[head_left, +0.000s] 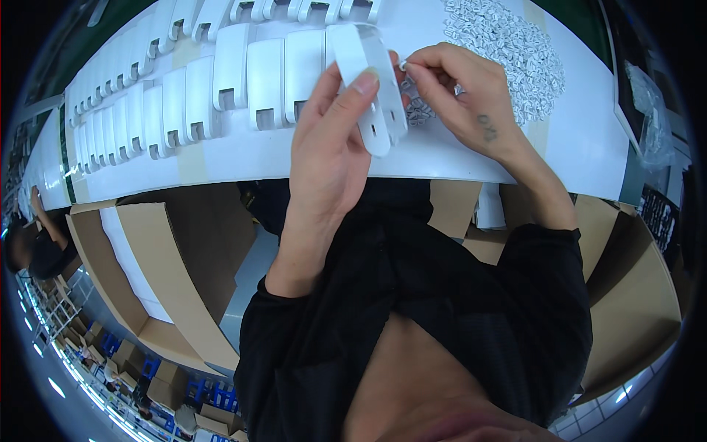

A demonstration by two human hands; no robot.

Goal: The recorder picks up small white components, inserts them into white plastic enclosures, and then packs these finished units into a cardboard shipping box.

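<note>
My left hand [328, 151] grips a white plastic housing [368, 88], a flat oblong piece with slots at its lower end, held above the white table [236, 155]. My right hand [460, 96] pinches a tiny white part [403, 65] between thumb and forefinger, right against the housing's upper edge. Behind the right hand lies a big heap of small white parts [508, 51]. Rows of identical white housings [184, 103] lie side by side across the table to the left.
Open cardboard boxes stand below the table, one at the left [158, 280] and one at the right [633, 302]. A clear plastic bag [648, 103] rests at the table's right end. Another person [37, 243] is at the far left.
</note>
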